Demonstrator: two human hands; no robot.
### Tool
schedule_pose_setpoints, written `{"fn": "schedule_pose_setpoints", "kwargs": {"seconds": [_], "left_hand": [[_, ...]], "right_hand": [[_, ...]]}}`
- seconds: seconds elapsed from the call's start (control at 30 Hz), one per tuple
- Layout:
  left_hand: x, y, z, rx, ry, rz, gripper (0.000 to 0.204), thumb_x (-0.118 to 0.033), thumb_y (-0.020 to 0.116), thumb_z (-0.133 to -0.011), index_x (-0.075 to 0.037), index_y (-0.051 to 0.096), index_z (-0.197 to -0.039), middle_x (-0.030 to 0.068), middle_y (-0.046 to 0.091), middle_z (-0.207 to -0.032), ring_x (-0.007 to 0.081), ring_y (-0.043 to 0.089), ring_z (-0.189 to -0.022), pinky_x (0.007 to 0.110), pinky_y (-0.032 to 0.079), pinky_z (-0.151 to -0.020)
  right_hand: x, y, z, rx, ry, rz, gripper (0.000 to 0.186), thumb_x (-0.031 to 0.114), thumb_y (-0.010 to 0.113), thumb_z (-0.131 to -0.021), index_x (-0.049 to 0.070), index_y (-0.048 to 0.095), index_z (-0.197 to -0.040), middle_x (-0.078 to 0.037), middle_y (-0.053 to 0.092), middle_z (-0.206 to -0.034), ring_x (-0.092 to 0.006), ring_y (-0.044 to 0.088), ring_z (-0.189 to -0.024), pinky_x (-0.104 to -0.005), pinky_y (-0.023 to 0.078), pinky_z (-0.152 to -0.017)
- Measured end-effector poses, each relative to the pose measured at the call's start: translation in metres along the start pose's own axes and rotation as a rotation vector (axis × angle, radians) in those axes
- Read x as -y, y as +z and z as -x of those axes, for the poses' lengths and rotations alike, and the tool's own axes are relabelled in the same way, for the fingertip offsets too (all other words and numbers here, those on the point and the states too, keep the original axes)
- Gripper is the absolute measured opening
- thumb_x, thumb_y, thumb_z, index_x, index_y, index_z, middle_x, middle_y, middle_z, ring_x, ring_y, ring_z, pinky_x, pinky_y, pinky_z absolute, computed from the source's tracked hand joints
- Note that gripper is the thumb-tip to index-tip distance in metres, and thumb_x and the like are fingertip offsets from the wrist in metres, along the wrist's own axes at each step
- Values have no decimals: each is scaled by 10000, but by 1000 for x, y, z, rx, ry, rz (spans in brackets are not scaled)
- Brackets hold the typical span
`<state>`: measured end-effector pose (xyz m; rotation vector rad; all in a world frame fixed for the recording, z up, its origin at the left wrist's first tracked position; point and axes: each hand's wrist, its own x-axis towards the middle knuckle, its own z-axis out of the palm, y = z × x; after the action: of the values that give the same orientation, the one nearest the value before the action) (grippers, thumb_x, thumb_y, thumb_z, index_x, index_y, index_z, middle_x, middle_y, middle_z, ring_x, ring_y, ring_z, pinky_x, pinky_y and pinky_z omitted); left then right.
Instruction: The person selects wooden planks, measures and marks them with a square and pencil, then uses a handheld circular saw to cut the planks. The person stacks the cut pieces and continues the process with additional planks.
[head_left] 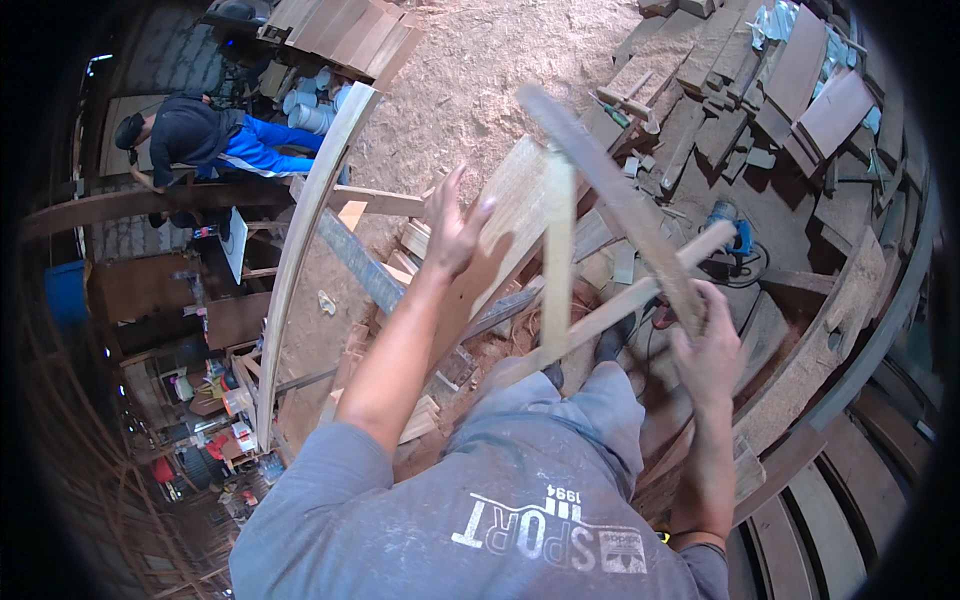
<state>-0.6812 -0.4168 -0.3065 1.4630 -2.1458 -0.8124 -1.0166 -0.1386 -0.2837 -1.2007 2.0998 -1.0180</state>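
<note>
My right hand [708,345] is closed around the lower end of a long wooden slat [630,200], which is smeared by motion. A pale upright strip [559,250] and a slanting crosspiece [625,310] meet it, and together they look like a triangular wooden frame. Fingers spread, my left hand [455,225] is raised beside a wide wooden board [510,215] and holds nothing. Whether it touches the board, I cannot tell. The board slopes up and away in front of my legs.
Ahead lies sawdust-covered ground [500,60]. A blue power tool [738,235] with a cord lies to the right, below scattered offcuts [735,130]. A long curved beam [305,235] stands at left. Beyond it another person [200,140] in blue trousers bends over.
</note>
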Motion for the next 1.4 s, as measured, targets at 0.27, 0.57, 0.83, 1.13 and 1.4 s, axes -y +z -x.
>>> {"fn": "schedule_pose_setpoints", "kwargs": {"seconds": [0.27, 0.57, 0.83, 1.13, 1.4], "left_hand": [[45, -13, 70, -136, -72, 33, 847, -591, 621, -1037, 64, 489, -1558, 293, 536, -1558, 431, 497, -1452, 535, 325, -1250], [16, -3, 84, -179, -44, -137, 828, -505, 808, -900, 77, 581, -1443, 285, 660, -1345, 448, 605, -1276, 516, 458, -1122], [30, -6, 85, -145, -119, -136, 797, -440, 805, -924, 102, 555, -1451, 317, 648, -1340, 462, 621, -1266, 516, 476, -1127], [15, 11, 75, -132, -181, -256, 576, -354, 585, -1096, 103, 568, -1446, 318, 685, -1270, 442, 670, -1206, 509, 510, -1080], [22, 11, 96, -85, -201, -659, 556, -318, 516, -1133, 72, 521, -1529, 320, 603, -1465, 426, 561, -1394, 465, 414, -1195]], "right_hand": [[51, 85, -37, 167, -245, -25, 645, 7, 750, -801, 88, 557, -1411, -186, 683, -1226, -409, 722, -1065, -512, 600, -881], [55, 120, -36, 250, -237, -32, 610, 21, 718, -845, 67, 523, -1421, -223, 658, -1174, -459, 707, -1028, -540, 596, -861], [69, 131, -37, 307, -263, -70, 573, 22, 701, -883, 47, 510, -1423, -253, 641, -1182, -479, 699, -1029, -557, 589, -865], [53, 114, -58, 505, -161, -244, 482, 159, 711, -1023, 12, 550, -1454, -218, 690, -1269, -381, 710, -1084, -464, 588, -949], [-291, 253, -63, 99, 694, -357, 430, 384, 655, -1079, 16, 730, -1289, -174, 787, -1100, -257, 759, -1046, -401, 589, -943]]}}
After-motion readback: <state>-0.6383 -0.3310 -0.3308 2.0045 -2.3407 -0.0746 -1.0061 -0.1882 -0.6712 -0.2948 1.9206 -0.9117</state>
